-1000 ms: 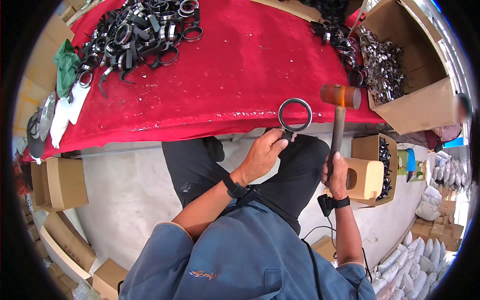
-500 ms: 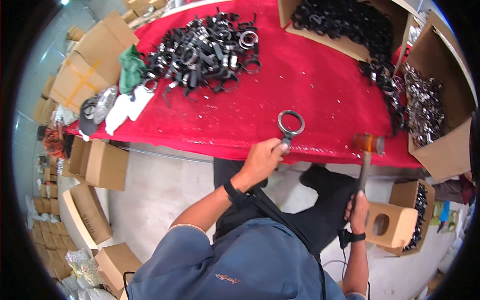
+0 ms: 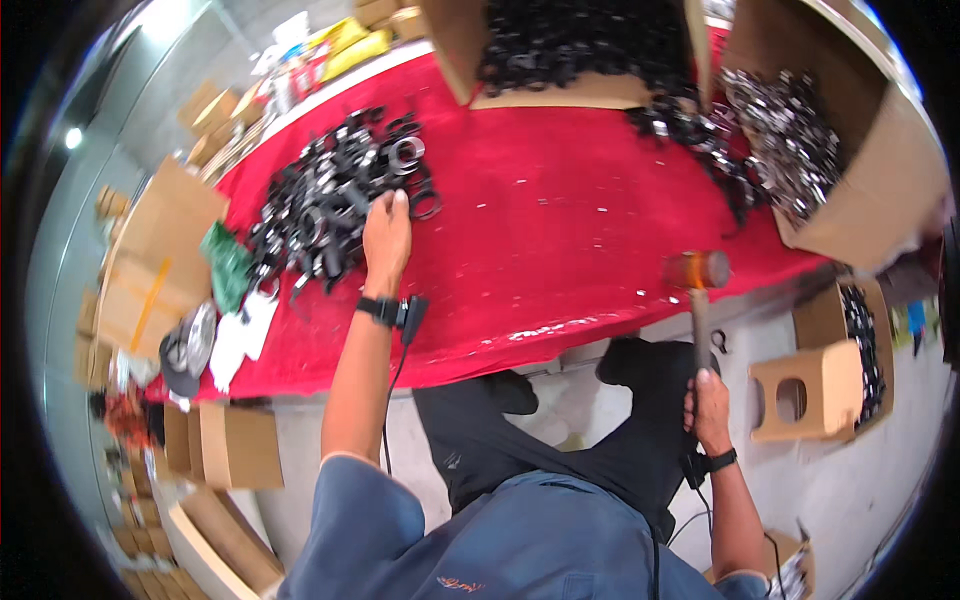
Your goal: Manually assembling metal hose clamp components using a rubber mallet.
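A single head-worn fisheye view looks steeply down from above the person's chest. The red-covered surface (image 3: 560,200) curves across the upper frame beyond the outstretched left hand (image 3: 386,235); the right hand (image 3: 708,408) sits nearer, low right, above the knees.

The mallet head (image 3: 697,269) is blurred — top boxes (image 3: 560,50) cut off by the edge.

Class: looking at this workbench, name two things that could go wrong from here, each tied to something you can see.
1. The left hand reaches into the tangled clamp pile; metal edges might nick fingers.
2. The right hand grips the mallet low on its handle, head near the table edge; it could knock the edge.
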Demonstrator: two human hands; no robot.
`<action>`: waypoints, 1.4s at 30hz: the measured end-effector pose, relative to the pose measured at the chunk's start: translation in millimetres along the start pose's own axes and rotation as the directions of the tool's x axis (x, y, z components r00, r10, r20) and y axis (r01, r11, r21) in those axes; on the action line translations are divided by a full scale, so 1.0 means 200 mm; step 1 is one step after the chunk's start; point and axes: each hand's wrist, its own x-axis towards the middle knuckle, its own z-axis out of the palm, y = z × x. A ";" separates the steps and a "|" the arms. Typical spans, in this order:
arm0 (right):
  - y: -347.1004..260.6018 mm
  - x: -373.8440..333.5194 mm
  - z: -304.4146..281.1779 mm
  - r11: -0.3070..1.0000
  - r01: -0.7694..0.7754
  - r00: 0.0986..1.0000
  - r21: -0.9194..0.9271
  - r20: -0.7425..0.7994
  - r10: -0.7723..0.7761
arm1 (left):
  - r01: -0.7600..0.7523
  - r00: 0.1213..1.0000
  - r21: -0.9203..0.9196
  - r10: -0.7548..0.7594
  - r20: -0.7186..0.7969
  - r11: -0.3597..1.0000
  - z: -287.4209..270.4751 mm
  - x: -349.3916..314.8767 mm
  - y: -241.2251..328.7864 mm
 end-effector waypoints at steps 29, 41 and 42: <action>0.05 0.07 -0.01 0.958 0.007 0.997 0.287 -0.074 0.015 | -0.019 0.965 -0.469 0.138 0.221 0.883 1.62 -0.29 1.12; -0.15 0.04 0.27 0.968 0.246 0.950 0.049 0.187 -0.251 | 0.523 0.767 -0.658 0.038 0.641 0.543 0.24 -1.07 0.55; -0.20 0.03 0.34 0.961 0.272 0.931 0.047 0.240 -0.276 | 0.573 0.703 -0.598 0.040 0.710 0.560 0.14 -1.16 0.59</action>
